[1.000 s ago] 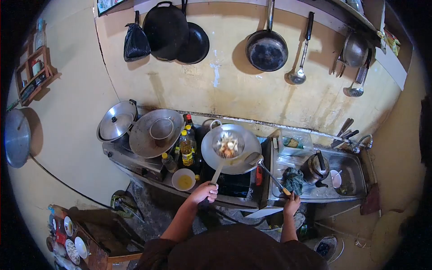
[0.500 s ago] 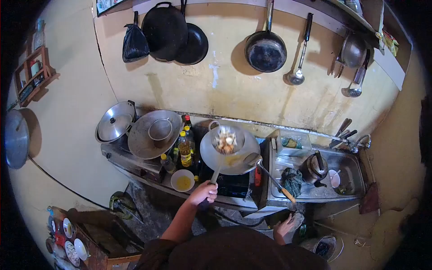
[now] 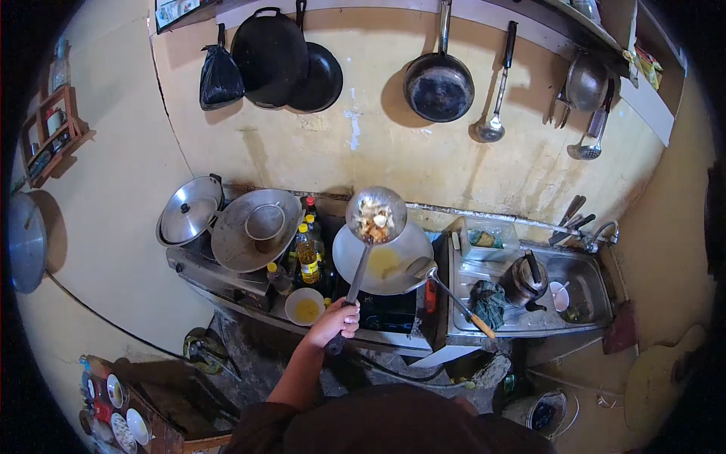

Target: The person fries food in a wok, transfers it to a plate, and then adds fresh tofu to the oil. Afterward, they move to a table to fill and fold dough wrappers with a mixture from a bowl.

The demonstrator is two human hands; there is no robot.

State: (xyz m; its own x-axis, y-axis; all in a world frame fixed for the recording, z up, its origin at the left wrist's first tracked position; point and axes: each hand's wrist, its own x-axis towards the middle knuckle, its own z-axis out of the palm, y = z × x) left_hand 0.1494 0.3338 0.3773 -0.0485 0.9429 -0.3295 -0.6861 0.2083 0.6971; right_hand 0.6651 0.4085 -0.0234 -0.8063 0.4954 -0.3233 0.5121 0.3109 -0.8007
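My left hand (image 3: 334, 324) is closed round the handle of a long strainer ladle (image 3: 376, 198). Pale and brown food pieces (image 3: 374, 220) lie in the ladle's bowl, which is over the back edge of the wok (image 3: 350, 261). Some yellowish liquid (image 3: 386, 262) shows in the bottom of the wok. A spatula with a wooden handle (image 3: 456, 301) leans on the wok's right rim, its handle over the sink edge. My right hand is not visible, apart from perhaps a sliver of skin beside the dark shirt.
Oil bottles (image 3: 308, 261) and a bowl of yellow liquid (image 3: 306, 306) are left of the wok. Further left sit a large empty pan (image 3: 234, 234) and a lidded pot (image 3: 190, 211). A kettle (image 3: 523, 281) and dark cloth (image 3: 488, 304) are at the sink (image 3: 586, 276).
The ladle with the food has risen toward the wall, uncovering more of the wok. My right hand, open near the sink's front before, has withdrawn toward my body.
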